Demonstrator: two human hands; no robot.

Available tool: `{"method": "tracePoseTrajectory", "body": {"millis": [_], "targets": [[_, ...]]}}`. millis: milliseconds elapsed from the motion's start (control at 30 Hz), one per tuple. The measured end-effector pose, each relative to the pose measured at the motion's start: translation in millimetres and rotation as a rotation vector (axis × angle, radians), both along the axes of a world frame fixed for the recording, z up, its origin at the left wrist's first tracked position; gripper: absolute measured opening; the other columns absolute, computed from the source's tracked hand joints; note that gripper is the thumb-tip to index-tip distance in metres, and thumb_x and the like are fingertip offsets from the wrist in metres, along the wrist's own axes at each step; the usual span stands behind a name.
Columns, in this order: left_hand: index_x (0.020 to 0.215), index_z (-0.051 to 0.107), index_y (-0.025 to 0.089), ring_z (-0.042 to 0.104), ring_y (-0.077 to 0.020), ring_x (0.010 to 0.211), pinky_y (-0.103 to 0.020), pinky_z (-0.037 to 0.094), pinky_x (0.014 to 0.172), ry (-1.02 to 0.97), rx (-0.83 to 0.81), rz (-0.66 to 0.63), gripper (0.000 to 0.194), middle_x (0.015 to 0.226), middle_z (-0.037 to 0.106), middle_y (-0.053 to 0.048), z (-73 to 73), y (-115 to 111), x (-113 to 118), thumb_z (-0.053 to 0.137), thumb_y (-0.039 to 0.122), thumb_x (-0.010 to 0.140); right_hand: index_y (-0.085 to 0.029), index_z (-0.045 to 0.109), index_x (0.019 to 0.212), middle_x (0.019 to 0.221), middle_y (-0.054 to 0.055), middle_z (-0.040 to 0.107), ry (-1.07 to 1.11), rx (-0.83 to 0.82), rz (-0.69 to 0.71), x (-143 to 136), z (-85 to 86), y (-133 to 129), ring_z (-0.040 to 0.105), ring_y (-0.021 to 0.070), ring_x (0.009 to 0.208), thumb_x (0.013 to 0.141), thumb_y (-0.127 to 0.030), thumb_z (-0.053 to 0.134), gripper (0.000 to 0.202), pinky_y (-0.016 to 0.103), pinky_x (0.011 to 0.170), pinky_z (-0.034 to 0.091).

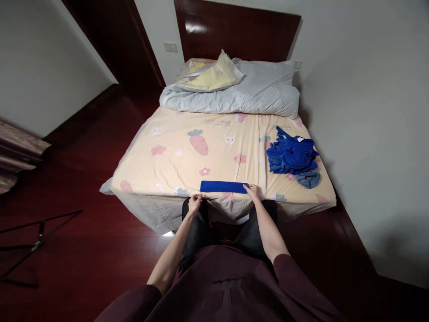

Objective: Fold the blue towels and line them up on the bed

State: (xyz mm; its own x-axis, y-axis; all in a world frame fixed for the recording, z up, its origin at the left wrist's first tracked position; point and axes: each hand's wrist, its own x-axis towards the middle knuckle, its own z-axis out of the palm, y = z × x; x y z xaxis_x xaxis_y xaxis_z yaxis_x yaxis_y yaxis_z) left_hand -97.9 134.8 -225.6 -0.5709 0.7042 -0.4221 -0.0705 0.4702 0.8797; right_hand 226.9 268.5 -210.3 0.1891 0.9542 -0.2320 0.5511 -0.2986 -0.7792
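A blue cloth [224, 186], folded into a long narrow strip, lies along the front edge of the bed. At its right end my right hand [252, 192] grips the corner, thumb and fingers on the fabric. My left hand [195, 204] is just below the strip's left end, its fingers pinched together over my knee. Whether anything small is between those fingers I cannot make out. To the right on the bed sits a crumpled pile of blue cloths [292, 154], with a grey-blue cloth [308, 179] at its near side.
The bed [174, 156] has a peach sheet with carrot and flower prints. A grey quilt [268, 89] and a pale yellow cloth [214, 77] are heaped by the dark headboard [237, 31]. A black metal stand [36, 243] is on the floor at left; a wall [375, 134] runs along the right.
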Motion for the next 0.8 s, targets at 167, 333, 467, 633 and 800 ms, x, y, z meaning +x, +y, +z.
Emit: {"method": "tracePoseTrajectory", "body": {"millis": [167,333,467,633,800], "targets": [[0.09,0.068,0.013,0.074,-0.0199,0.087,-0.032,0.059,0.086,-0.475,0.086,0.03,0.017,0.093,0.075,-0.013,8.6,17,34,0.076,0.028,0.086,-0.021,0.064,0.068,0.068,0.004,0.072,0.005,-0.036,-0.026,-3,-2.5,-1,0.069,0.0217,0.069,0.07,-0.052,0.073,0.032,0.026,0.06,0.046],[0.08,0.06,0.017,0.071,-0.0174,0.069,-0.034,0.063,0.079,-0.568,0.127,0.21,0.023,0.066,0.064,-0.003,23.5,55,43,0.078,0.03,0.086,-0.022,0.064,0.074,0.079,0.008,0.076,-0.068,0.013,-0.003,-10,-4.7,-9,0.073,0.0232,0.078,0.077,-0.05,0.068,0.028,0.027,0.067,0.051],[0.077,0.053,0.02,0.066,-0.0144,0.059,-0.031,0.061,0.068,-0.496,0.148,0.318,0.028,0.059,0.056,0.002,29.6,69,36,0.078,0.03,0.083,-0.022,0.065,0.083,0.092,0.011,0.077,-0.189,0.018,0.023,-6,-4.5,-13,0.073,0.0266,0.09,0.079,-0.055,0.068,0.034,0.031,0.076,0.053],[0.082,0.058,0.018,0.064,-0.0161,0.06,-0.032,0.057,0.064,-0.384,0.175,0.311,0.028,0.059,0.054,0.003,41.3,75,24,0.08,0.035,0.077,-0.022,0.063,0.101,0.106,0.012,0.073,-0.217,0.0,0.105,9,5.9,-16,0.071,0.0283,0.103,0.077,-0.055,0.073,0.042,0.037,0.087,0.053],[0.101,0.068,0.016,0.07,-0.0214,0.09,-0.033,0.058,0.076,-0.279,0.34,0.188,0.039,0.093,0.071,-0.007,70.1,80,29,0.081,0.037,0.072,-0.02,0.059,0.125,0.134,0.017,0.062,-0.177,0.262,0.207,8,37.2,-18,0.058,0.0319,0.128,0.073,-0.047,0.078,0.062,0.045,0.107,0.046]]}}
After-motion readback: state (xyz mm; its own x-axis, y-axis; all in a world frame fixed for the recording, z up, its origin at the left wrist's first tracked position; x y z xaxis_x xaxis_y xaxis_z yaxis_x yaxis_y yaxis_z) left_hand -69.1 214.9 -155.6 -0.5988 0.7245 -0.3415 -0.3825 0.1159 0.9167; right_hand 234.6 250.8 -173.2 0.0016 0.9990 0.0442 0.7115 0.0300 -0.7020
